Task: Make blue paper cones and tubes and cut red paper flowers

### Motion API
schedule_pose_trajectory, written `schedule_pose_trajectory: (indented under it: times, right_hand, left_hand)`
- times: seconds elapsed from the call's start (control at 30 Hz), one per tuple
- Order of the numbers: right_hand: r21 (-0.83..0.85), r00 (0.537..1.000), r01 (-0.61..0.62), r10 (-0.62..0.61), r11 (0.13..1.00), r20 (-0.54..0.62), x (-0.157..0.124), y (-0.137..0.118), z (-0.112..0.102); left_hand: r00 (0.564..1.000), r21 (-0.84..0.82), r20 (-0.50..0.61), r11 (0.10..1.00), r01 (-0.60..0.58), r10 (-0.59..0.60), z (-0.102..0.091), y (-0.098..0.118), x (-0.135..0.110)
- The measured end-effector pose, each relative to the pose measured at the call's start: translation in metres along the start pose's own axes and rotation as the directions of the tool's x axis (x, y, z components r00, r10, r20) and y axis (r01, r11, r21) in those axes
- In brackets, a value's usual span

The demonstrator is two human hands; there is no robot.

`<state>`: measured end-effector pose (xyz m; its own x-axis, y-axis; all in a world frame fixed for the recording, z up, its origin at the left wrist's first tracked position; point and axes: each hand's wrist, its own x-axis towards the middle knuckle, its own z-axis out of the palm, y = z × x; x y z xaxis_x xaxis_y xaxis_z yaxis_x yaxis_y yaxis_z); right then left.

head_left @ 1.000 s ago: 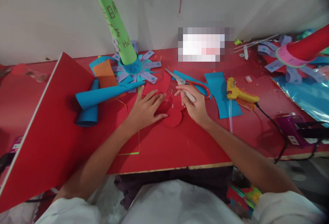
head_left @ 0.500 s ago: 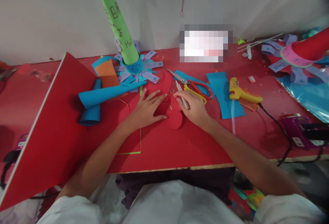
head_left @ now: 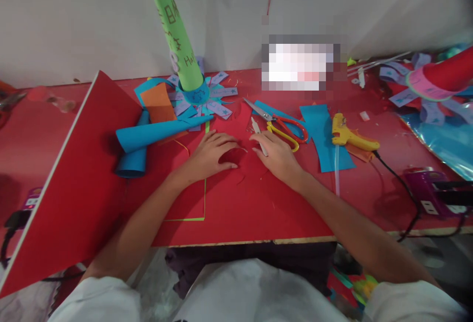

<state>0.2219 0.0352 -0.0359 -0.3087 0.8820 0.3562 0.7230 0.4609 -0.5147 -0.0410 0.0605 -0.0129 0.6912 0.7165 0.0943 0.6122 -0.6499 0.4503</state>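
Note:
My left hand (head_left: 209, 157) rests on the red table top with its fingers curled, their tips pressing a small red paper piece (head_left: 232, 157) that is mostly hidden under them. My right hand (head_left: 277, 157) lies just to the right of it, fingers closed on a thin white stick (head_left: 257, 134) that pokes out toward the wall. Scissors with red and yellow handles (head_left: 283, 126) lie right behind my right hand on a blue paper strip.
A large red sheet (head_left: 70, 184) leans at the left. A blue paper cone (head_left: 158, 132) and a green tube (head_left: 177, 36) on a star-strip base stand behind my left hand. A yellow glue gun (head_left: 349, 136), blue paper (head_left: 323, 135) and a purple power strip (head_left: 424, 189) are at the right.
The round red paper piece that lay between my hands is no longer in open view. My left fingers have curled in. My right hand has flattened and slid slightly back with the stick.

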Motion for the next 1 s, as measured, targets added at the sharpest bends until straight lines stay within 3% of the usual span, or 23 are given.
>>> schedule_pose_trajectory:
  times: [0.1,0.2,0.27,0.37,0.47,0.6,0.73,0.83,1.0]
  right_hand:
    - [0.060,0.999,0.017,-0.014,0.998,-0.047,0.000,-0.004,-0.005]
    - [0.253,0.981,0.074,-0.026,0.965,-0.190,0.000,-0.012,-0.016]
    - [0.436,0.971,0.103,0.004,0.894,-0.237,-0.001,-0.018,-0.023]
    - [0.688,0.978,0.097,0.059,0.719,-0.199,-0.001,-0.023,-0.027]
    - [0.795,0.980,0.034,0.136,0.606,-0.146,-0.001,-0.023,-0.026]
    - [0.749,0.973,-0.042,0.197,0.661,-0.119,0.001,-0.020,-0.025]
    - [0.737,0.997,-0.083,0.056,0.671,0.062,0.004,-0.018,-0.022]
    - [0.698,0.980,-0.103,-0.049,0.709,0.194,0.007,-0.016,-0.018]
    - [0.651,0.970,-0.123,-0.049,0.749,0.239,0.008,-0.014,-0.017]
  left_hand:
    - [0.998,-0.014,0.027,0.999,-0.050,0.050,-0.003,-0.008,-0.002]
    - [0.996,-0.031,0.026,0.996,-0.084,0.085,0.000,-0.010,-0.002]
    - [0.996,-0.020,0.016,0.995,-0.093,0.093,0.003,-0.010,-0.001]
    - [0.998,0.013,-0.016,0.998,-0.060,0.060,0.006,-0.010,0.000]
    - [0.999,0.006,-0.009,0.999,-0.048,0.048,0.005,-0.009,-0.001]
    - [0.996,-0.023,0.044,0.997,-0.076,0.077,-0.001,-0.007,-0.003]
    - [0.995,-0.053,0.095,0.998,-0.034,0.039,-0.003,-0.006,-0.003]
    - [0.993,-0.085,0.119,0.996,-0.002,0.012,-0.003,-0.007,-0.003]
    - [0.992,-0.113,0.126,0.993,0.018,-0.004,-0.004,-0.007,-0.003]
